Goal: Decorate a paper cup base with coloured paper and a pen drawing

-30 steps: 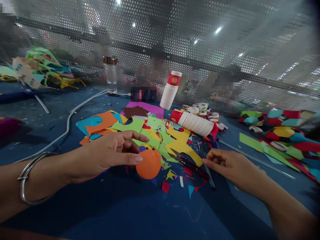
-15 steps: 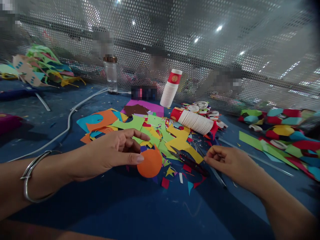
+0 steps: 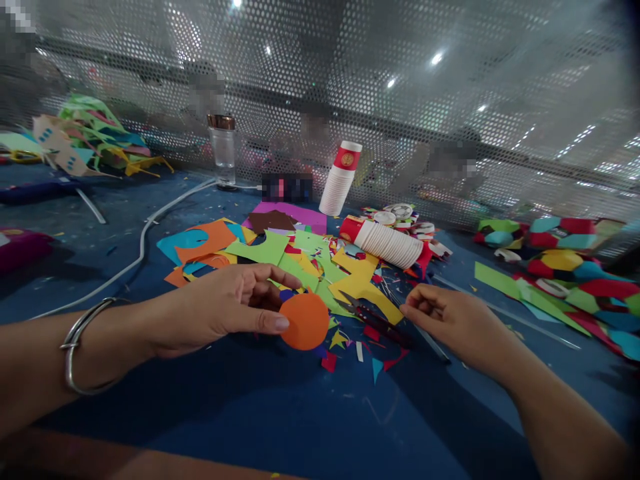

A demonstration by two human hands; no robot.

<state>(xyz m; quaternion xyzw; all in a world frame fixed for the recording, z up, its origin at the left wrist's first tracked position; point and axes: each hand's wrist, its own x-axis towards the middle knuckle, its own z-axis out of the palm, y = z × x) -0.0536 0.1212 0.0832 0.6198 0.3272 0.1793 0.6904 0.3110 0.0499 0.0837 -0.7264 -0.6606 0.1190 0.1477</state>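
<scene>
My left hand [image 3: 240, 303] pinches an orange paper circle [image 3: 306, 322] by its left edge, thumb in front and fingers behind. A silver bangle [image 3: 70, 353] circles that wrist. Across a small gap, my right hand [image 3: 440, 313] is closed with fingertips pressed together; whatever may be between them is too small to make out. Just left of it lies a pair of dark scissors [image 3: 380, 323], blades toward the paper pile. Under and beside the right fingers runs a thin pen-like stick [image 3: 435, 347]. Small paper scraps, including a yellow star-like piece [image 3: 339, 339], lie below the circle.
Cut coloured sheets, such as a green one [image 3: 263, 247], cover the middle of the blue table [image 3: 280, 427]. One paper-cup stack [image 3: 336, 190] stands leaning; another stack [image 3: 390, 243] lies sideways. A glass bottle [image 3: 223, 153] and white cable [image 3: 143, 247] are left, coloured paper shapes [image 3: 565, 233] right.
My left hand has shifted slightly to the right with the orange circle, which sits a little higher. My right hand has moved slightly left; the view has shifted a little.
</scene>
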